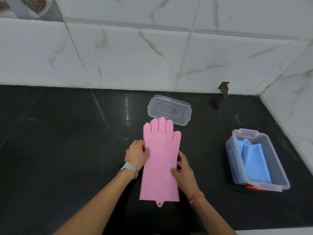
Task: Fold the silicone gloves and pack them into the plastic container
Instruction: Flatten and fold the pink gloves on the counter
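A pink silicone glove [160, 160] lies flat and unfolded on the black countertop [67, 150] at the centre of the view, its fingers pointing to 12 o'clock and its cuff, with a small hanging tab, at 6 o'clock. The left hand [138, 152] lies at the glove's 9 o'clock edge, fingers loosely bent with their tips over the rim of the glove; whether they pinch the edge or only press on it cannot be told. A metal wristwatch [128, 167] sits on that wrist. The right hand [183, 167] is at the glove's 3 o'clock edge, thumb on top of the pink surface and fingers curled round the edge, grasping it; a thin orange thread band [196, 196] circles that wrist. At 12 o'clock from the glove, a clear plastic lid [169, 109] lies flat, and the pink fingertips just overlap its near rim. At 3 o'clock, well apart from the glove, stands the open clear plastic container [237, 167], holding a folded blue glove [255, 163], with orange clasps at its ends. White marble-patterned wall tiles [135, 56] rise behind the counter and along its right side.
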`<act>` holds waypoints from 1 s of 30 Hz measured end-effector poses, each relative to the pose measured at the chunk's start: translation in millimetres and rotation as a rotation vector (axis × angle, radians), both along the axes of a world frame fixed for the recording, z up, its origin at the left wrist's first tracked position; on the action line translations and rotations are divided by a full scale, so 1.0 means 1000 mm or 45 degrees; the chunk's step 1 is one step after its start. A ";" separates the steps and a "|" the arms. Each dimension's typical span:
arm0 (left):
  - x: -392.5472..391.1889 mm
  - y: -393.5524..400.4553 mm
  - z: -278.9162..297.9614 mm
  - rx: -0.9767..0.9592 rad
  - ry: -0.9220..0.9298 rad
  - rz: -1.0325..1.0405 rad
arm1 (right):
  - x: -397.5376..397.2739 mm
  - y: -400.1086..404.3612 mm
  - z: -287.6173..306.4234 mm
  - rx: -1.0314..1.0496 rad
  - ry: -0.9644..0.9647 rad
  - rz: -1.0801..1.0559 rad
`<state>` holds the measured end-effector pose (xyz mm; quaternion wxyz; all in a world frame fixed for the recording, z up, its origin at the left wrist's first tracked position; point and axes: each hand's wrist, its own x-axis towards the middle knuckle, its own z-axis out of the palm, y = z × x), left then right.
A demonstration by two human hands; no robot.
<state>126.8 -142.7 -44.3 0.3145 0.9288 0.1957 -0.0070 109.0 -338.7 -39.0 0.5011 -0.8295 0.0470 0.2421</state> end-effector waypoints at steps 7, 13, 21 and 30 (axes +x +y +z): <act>0.001 0.002 0.000 -0.057 0.048 0.041 | -0.001 0.000 0.003 -0.057 -0.075 -0.008; 0.003 0.003 0.002 -0.105 0.109 0.057 | -0.002 0.001 -0.002 -0.111 -0.157 -0.056; 0.001 0.006 0.001 -0.147 0.104 0.104 | -0.008 0.005 0.002 -0.253 -0.265 -0.091; -0.014 0.005 0.011 -0.241 0.309 0.008 | -0.029 -0.004 0.001 -0.209 -0.110 -0.094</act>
